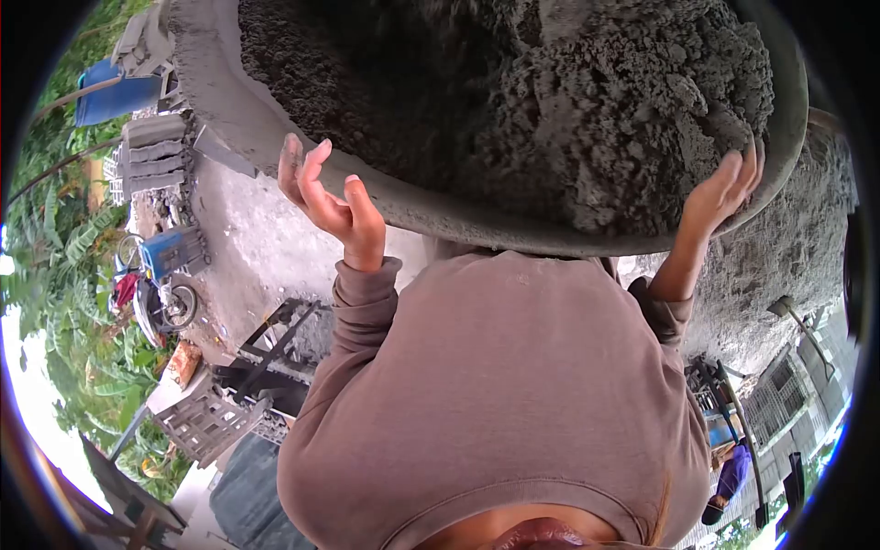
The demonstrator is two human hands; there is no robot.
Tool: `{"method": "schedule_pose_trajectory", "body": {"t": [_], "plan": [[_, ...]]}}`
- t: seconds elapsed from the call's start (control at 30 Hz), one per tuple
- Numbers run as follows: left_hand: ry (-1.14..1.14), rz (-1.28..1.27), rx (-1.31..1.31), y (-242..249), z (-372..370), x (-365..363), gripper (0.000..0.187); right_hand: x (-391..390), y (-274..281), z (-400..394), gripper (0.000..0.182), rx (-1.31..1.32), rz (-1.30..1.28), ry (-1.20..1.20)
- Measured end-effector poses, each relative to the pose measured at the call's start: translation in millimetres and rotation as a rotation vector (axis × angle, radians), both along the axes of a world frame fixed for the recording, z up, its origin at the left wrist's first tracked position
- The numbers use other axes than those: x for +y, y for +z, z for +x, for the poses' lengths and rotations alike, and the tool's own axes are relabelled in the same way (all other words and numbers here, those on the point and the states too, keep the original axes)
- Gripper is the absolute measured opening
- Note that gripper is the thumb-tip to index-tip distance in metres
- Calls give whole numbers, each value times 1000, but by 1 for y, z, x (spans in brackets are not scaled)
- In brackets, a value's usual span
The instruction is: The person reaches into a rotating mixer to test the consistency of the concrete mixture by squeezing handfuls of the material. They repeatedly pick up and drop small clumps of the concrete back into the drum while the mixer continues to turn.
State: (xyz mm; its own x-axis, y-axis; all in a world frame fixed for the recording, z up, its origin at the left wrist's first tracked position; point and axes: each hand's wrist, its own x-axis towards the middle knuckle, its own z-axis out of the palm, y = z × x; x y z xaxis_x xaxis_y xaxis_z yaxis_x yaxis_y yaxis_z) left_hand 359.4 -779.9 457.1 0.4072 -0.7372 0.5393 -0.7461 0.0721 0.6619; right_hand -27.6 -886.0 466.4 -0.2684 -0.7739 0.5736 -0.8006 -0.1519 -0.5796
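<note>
A wide, round grey basin [431, 215] stands against my front, holding dark, wet, crumbly cement mix [587, 137]. My left hand [332, 197] hovers over the left part of the near rim, fingers apart and lightly bent, nothing in it. At the right side of the basin my right hand [729, 188] reaches over the rim. Its fingers stretch toward the cement mix, with a grey lump right at the fingertips. Grey residue coats the fingers of both hands.
To the left are a motorcycle [165, 302], a blue barrel [119, 92] and stacked grey blocks [154, 156]. A grey heap [770, 247] lies right of the basin. A long-handled tool [807, 330] is beyond it. A person in purple [733, 472] is at the lower right.
</note>
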Motion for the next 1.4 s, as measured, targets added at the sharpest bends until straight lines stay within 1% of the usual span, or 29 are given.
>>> {"method": "schedule_pose_trajectory", "body": {"t": [0.07, 0.1, 0.13, 0.2, 0.27, 0.33, 0.37, 0.4, 0.47, 0.53, 0.57, 0.6, 0.67, 0.7, 0.73, 0.77, 0.8, 0.87, 0.93, 1.0, 1.03, 1.07, 1.1, 1.13, 1.2, 1.27, 1.3, 1.37, 1.4], "plan": [[10, 18, -42, 2, -7, 3, 39, -1, -5, -5, 59, 126, 228, -75], [3, 21, -33, 2, -8, 3, 39, -2, -7, -3, 65, 165, 250, -69], [15, 7, -7, 1, -9, 2, 37, -2, -9, -7, 66, 282, 273, 23], [18, -6, 35, 1, -10, 3, 36, -1, -11, -5, 64, 486, 366, 111], [-11, -46, 81, 0, -14, 3, 34, 0, -32, -15, 58, 196, 743, 510], [10, -65, 99, 2, -20, 2, 29, 9, -25, -10, 53, 109, 1195, 608], [14, -31, 85, 2, -19, 3, 27, 12, -15, -5, 52, 118, 1332, 606], [17, 2, 68, 4, -24, 4, 24, 14, -15, -13, 52, 121, 1336, 598], [29, 0, 63, 10, -27, 1, 23, 15, -21, -17, 52, 209, 1257, 530], [-134, 230, -20, 25, -29, -6, 26, 11, -18, -20, 51, 254, 1208, 499], [-231, 243, -59, 35, -26, -12, 30, 11, -16, -21, 50, 290, 1113, 494], [-231, 244, -58, 47, -24, -21, 30, 10, -12, -21, 50, 328, 1018, 491], [-480, 371, -253, 74, -20, -40, 32, -1, 15, -17, 48, 287, 1084, 539], [-554, 389, -215, 76, -12, -54, 34, -9, 25, -14, 47, 340, 1062, 628], [-630, 459, -219, 76, -2, -73, 31, -15, 31, -10, 47, 393, 1034, 716], [-681, 542, -257, 65, 12, -91, 30, -25, 31, -6, 45, 428, 979, 796], [-732, 626, -295, 52, 28, -112, 29, -35, 26, 2, 45, 422, 975, 798], [-796, 1000, -389, 12, 62, -162, 32, -57, 15, 26, 44, 521, 933, 1005], [-678, 1367, -423, -24, 75, -200, 36, -75, -7, 59, 41, 639, 1001, 1088], [-776, 1538, -596, -67, 81, -236, 33, -87, -45, 96, 36, 838, 1009, 1139], [-777, 1534, -600, -101, 88, -255, 33, -92, -67, 116, 33, 895, 1023, 1167], [-915, 1453, -812, -141, 97, -270, 30, -92, -89, 135, 29, 951, 1040, 1190], [-1050, 1350, -1025, -173, 103, -275, 27, -90, -109, 153, 27, 938, 978, 1218], [-929, 1239, -830, -198, 105, -273, 24, -89, -126, 168, 24, 924, 919, 1239], [-1008, 1177, -963, -238, 102, -267, 26, -88, -162, 191, 23, 846, 778, 1333], [-823, 1472, -1102, -232, 73, -244, 34, -84, -189, 213, 26, 886, 827, 1290], [-839, 1465, -1100, -224, 62, -231, 34, -81, -199, 218, 26, 887, 841, 1281], [-208, 1372, -423, -213, 45, -212, 37, -68, -209, 223, 21, 932, 701, 1247], [-222, 1383, -417, -222, 52, -214, 37, -64, -210, 224, 21, 931, 721, 1247]]}}
